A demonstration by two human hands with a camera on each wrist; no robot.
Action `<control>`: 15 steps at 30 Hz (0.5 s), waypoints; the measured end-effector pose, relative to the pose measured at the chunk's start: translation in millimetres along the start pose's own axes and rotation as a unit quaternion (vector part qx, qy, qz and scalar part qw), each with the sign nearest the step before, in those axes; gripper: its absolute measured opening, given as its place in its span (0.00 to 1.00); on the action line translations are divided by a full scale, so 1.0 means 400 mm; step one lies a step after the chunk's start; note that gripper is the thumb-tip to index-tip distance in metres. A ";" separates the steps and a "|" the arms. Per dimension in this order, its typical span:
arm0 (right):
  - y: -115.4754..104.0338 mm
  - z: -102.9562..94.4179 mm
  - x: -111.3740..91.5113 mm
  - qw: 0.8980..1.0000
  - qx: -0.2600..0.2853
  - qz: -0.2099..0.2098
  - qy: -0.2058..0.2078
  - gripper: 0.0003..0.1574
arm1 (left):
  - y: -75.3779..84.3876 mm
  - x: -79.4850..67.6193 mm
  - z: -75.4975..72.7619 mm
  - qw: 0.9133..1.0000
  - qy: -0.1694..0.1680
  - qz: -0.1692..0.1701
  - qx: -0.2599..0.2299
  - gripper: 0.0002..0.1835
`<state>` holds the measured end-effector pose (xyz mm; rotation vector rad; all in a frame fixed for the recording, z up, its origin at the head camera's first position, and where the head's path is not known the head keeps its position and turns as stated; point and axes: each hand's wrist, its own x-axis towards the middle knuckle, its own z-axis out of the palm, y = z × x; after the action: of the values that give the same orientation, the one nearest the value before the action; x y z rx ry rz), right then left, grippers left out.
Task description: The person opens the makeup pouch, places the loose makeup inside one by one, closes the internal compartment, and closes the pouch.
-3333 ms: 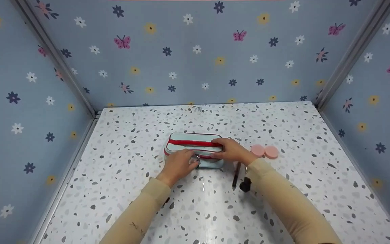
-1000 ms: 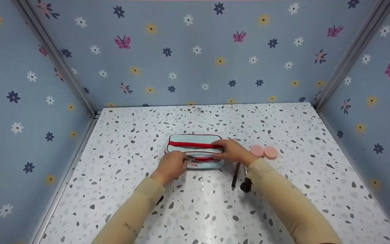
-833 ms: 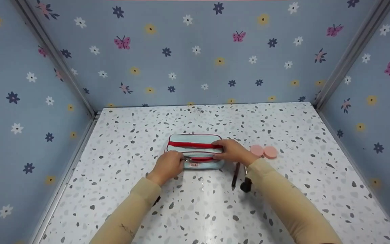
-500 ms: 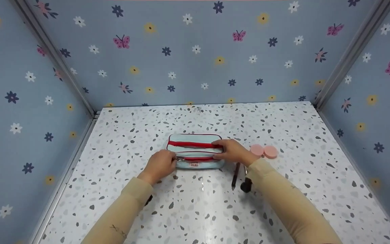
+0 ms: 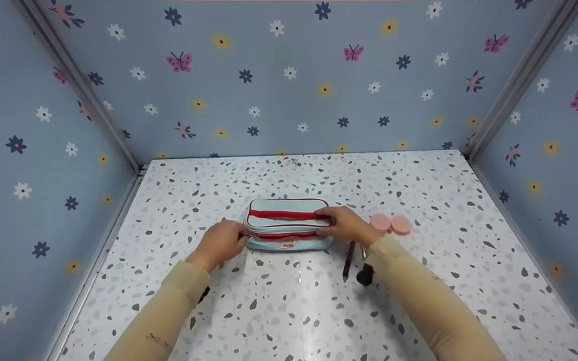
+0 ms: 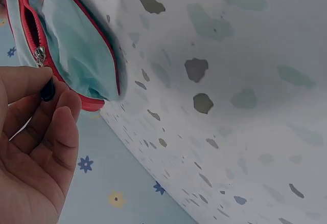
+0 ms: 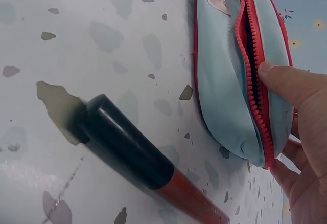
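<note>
A light blue zip pouch (image 5: pixel 289 205) with red trim and a red top strap lies on the speckled table. Its front zip (image 7: pixel 250 55) gapes, showing a dark inside. At the pouch's left end, my left hand (image 5: pixel 221 243) pinches the pull of the zip slider (image 6: pixel 40 55); a small dark piece (image 6: pixel 47 90) shows at the fingertips. My right hand (image 5: pixel 346 224) grips the pouch's right end, thumb beside the zip in the right wrist view and other fingers behind. What the pouch contains is hidden.
Two pink round discs (image 5: pixel 400 225) lie right of the right hand. A pencil-like stick (image 5: pixel 349 260), dark-capped with a reddish-brown body, lies in front of it. Near the right sleeve (image 5: pixel 419 291) is a black-ended item (image 5: pixel 365 275), partly covered. Patterned panels (image 5: pixel 289 75) enclose the table.
My left hand has moved left along the pouch's front to its left end, and the zip slider has travelled with it, leaving the zip open behind. My right hand has stayed in place.
</note>
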<state>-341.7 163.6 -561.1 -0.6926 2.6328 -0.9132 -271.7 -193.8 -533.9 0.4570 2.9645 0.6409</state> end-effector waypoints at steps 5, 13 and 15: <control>0.000 -0.003 -0.003 1.000 0.008 0.003 0.004 0.37 | -0.027 -0.004 -0.018 1.000 0.001 -0.005 0.016 0.10; 0.002 0.000 0.000 1.000 -0.005 -0.012 0.005 0.36 | -0.057 0.003 -0.030 0.999 -0.004 -0.031 0.013 0.10; 0.000 0.000 -0.001 1.000 -0.006 -0.015 0.004 0.36 | -0.061 0.005 -0.031 0.999 0.001 -0.030 0.018 0.10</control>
<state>-341.2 163.9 -561.2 -0.7343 2.6439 -0.9101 -282.0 -219.2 -532.7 0.3675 2.9838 0.5832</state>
